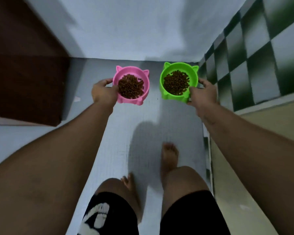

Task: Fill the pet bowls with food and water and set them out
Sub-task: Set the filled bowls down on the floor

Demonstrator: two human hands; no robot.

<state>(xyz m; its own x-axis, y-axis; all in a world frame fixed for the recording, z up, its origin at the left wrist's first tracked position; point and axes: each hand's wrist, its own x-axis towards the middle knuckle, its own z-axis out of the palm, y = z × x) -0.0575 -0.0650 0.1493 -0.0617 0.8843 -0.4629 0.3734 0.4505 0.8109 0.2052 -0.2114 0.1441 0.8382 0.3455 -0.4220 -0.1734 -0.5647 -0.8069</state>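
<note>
Our left hand [103,92] curls round the near-left rim of the pink plastic cat-eared bowl [134,71], thumb over the edge. Our right hand [202,94] grips the near-right rim of the green plastic cat-eared bowl [178,66] likewise. Each bowl lies inward of its hand, side by side but apart, ears toward the pale wall [134,31]. Both seem held just above the grey floor [143,116] at the wall's foot, though blur leaves that unsure. We count two bowls, both holding brown kibble [130,88], and no water.
</note>
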